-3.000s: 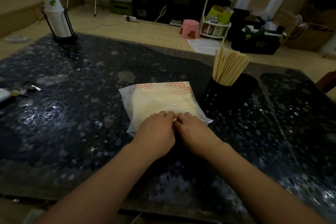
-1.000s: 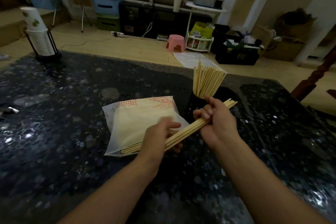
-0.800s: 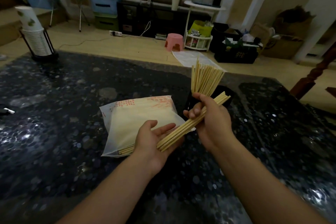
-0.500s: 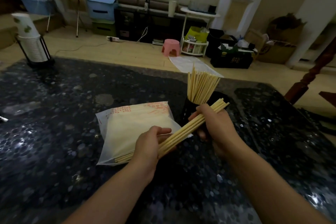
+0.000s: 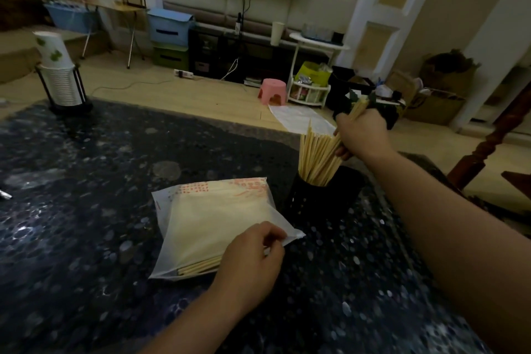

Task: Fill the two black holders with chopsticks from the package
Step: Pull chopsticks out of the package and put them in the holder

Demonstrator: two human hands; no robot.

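The bundle of chopsticks [image 5: 334,149] has been lifted by the right hand [image 5: 362,131] to the black holder [image 5: 311,204]. The left hand [image 5: 250,263] has been released onto the package [image 5: 212,221].

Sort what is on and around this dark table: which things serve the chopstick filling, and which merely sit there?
In use:
- translucent plastic package, left hand pinching its edge
- black perforated holder
- bundle of pale wooden chopsticks, gripped by right hand

Idle:
- stack of white paper cups in wire stand
- pink plastic stool, on the floor
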